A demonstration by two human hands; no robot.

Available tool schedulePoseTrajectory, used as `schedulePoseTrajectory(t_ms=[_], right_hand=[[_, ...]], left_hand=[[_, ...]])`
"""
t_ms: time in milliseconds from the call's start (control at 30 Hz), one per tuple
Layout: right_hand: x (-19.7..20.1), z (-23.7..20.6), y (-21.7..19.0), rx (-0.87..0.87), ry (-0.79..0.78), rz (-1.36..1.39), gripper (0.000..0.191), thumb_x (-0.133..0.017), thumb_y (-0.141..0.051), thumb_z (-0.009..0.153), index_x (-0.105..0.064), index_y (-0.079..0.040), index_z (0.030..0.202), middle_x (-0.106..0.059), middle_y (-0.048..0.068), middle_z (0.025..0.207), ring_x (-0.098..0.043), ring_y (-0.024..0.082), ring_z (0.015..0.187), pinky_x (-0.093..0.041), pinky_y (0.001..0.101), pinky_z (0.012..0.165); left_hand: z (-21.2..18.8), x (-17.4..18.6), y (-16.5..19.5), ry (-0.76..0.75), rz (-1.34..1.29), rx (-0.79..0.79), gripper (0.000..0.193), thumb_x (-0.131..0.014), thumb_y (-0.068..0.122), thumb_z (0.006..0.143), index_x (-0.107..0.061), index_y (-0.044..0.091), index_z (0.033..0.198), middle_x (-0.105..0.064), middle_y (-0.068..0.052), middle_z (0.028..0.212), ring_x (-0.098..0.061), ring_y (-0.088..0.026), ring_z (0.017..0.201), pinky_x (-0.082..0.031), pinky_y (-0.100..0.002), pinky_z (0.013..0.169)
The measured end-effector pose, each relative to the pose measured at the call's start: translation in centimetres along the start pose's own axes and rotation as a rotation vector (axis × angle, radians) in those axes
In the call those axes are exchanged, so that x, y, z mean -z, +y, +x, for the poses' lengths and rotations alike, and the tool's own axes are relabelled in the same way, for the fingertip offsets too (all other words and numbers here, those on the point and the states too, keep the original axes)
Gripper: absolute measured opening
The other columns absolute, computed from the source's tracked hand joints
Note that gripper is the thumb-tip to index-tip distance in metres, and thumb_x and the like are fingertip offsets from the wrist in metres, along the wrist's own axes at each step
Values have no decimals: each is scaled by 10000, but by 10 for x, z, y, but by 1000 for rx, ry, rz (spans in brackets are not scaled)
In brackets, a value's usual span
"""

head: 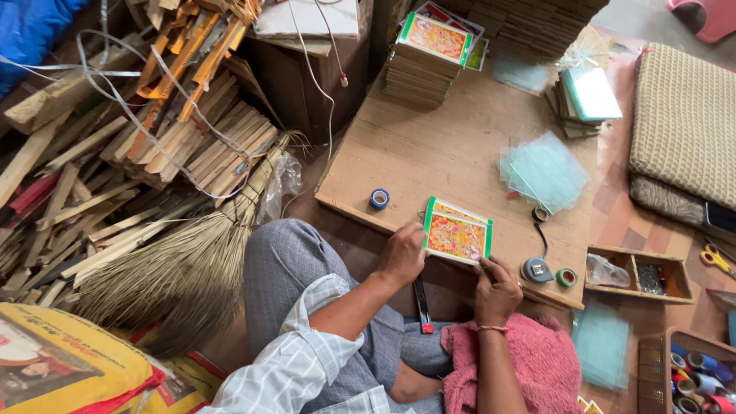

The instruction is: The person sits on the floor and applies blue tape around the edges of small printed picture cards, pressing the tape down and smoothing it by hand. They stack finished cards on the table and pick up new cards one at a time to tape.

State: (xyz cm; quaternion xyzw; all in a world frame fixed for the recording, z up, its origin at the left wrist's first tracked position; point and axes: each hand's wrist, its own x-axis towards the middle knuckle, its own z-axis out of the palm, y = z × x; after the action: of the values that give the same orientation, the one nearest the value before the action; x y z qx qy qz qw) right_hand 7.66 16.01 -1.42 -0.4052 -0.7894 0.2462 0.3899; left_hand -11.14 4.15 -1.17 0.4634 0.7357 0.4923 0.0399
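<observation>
— Orange-and-red picture in a green border [457, 231], where's it at?
— Near edge of your brown wooden board [429, 153]. Your left hand [401, 255] grasps its left side, your right hand [497, 289] pinches the bottom corner.

**Free room and obstacles on the work board**

Bare wooden board [429, 146] lies open across the frame's centre. It is bounded at top by stacked frames [422, 65], at right by loose glass panes [544, 172], at lower left by a blue tape roll [379, 198]. A tape measure [537, 269] and green tape roll [566, 277] crowd the near edge, lower right.
</observation>
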Motion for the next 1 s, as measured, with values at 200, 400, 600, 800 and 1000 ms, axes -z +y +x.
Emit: schedulePoseTrajectory(t_ms=[200, 400, 600, 800, 1000], right_hand=[[0, 0, 4, 25, -1, -22, 230, -806, -41, 824, -803, -79, 1050, -750, 114, 1124, -715, 253, 1027, -560, 354, 923], [1, 1, 6, 11, 4, -5, 226, -814, -52, 821, -799, -76, 1045, -740, 119, 1116, -714, 260, 1006, -564, 356, 901], [13, 1, -10, -16, 2, 38, 312, -814, -41, 796, -772, -64, 1104, -729, 124, 1148, -708, 236, 977, -567, 342, 851], [32, -11, -29, -421, -109, 616, 262, -740, -106, 936, -759, -2, 1175, -760, 143, 1102, -699, 193, 960, -559, 320, 862], [45, -20, -49, -600, -401, 1302, 387, -550, -233, 983, -716, 67, 1163, -765, 156, 1092, -732, 236, 977, -549, 366, 897]], left_hand=[[42, 31, -16, 440, 250, 298, 175, -734, 36, 760, -685, -8, 922, -567, -215, 1101, -608, -398, 971, -512, -472, 835], [53, 23, -32, 409, 362, 453, 161, -795, 41, 742, -727, 41, 889, -546, -186, 1148, -588, -394, 1008, -491, -473, 864], [48, 16, -20, 478, 149, 271, 223, -814, -37, 693, -743, 28, 894, -534, -203, 1209, -622, -372, 1011, -522, -431, 858], [1, 15, 18, -311, -967, 538, 169, -766, -4, 867, -702, 17, 1022, -740, -146, 925, -722, -180, 770, -608, -318, 677], [-21, 22, 31, -564, -1188, 528, 217, -727, -18, 872, -679, 26, 1079, -738, -42, 964, -743, -145, 888, -621, -296, 819]])
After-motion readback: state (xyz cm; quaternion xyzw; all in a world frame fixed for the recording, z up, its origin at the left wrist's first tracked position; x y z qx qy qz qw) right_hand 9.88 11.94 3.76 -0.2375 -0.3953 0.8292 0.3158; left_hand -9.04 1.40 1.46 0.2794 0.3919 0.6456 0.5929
